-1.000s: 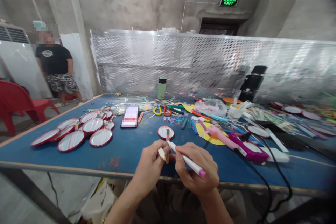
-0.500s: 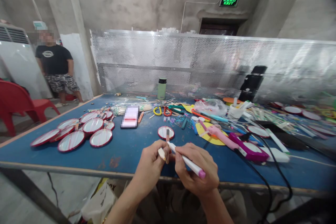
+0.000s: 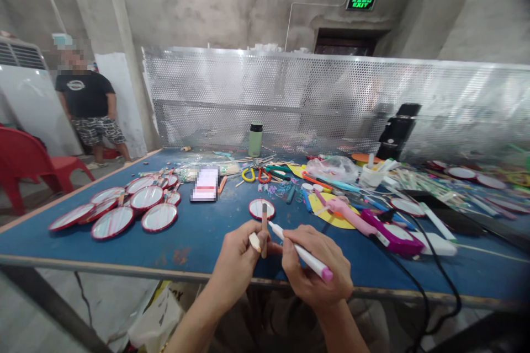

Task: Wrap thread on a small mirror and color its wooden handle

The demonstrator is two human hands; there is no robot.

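Note:
My left hand is closed around a flat wooden stick, which stands nearly upright and has a dark grey upper end. A short white piece with a tan tip also sticks out of that hand; its kind is unclear. In my right hand a white marker with a pink end is gripped like a pen. Its tip points at the stick's upper part, close beside it. Just beyond my hands a round red-rimmed mirror lies on the blue table.
Several red-rimmed mirrors overlap at the left, with a phone near them. A green bottle stands at the back. To the right lie a pink glue gun, a purple device and black cables. A person stands far left.
My right hand has shifted slightly right, drawing the marker's tip a little away from the stick. My left hand keeps the stick in about the same place.

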